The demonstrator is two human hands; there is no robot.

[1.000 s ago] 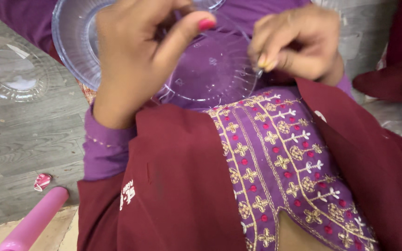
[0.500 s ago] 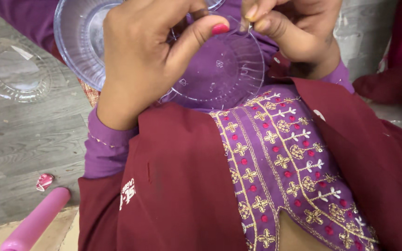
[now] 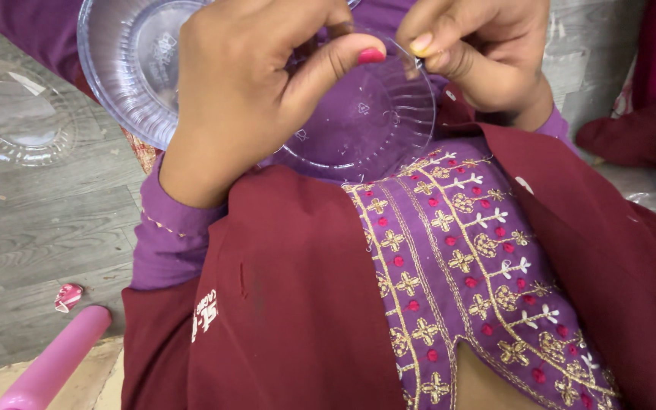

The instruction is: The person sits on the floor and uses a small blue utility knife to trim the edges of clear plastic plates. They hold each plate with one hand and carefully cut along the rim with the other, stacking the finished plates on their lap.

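Clear plastic plates sit in the upper half of the frame: a small ribbed plate (image 3: 366,125) at upper centre, resting on the purple embroidered cloth (image 3: 465,258), and a larger plate (image 3: 127,64) just left of it. The left hand (image 3: 252,91) is curled over the small plate's rim, thumb and forefinger closed together; what they pinch is hidden. The right hand (image 3: 480,53), at the upper right, pinches something too small to make out above the far rim. Work this fine would go best with both wrists steadied and the pinch kept over the plate. Another clear plate (image 3: 17,114) lies on the grey floor (image 3: 32,228), a pink tube (image 3: 55,361) lower left.
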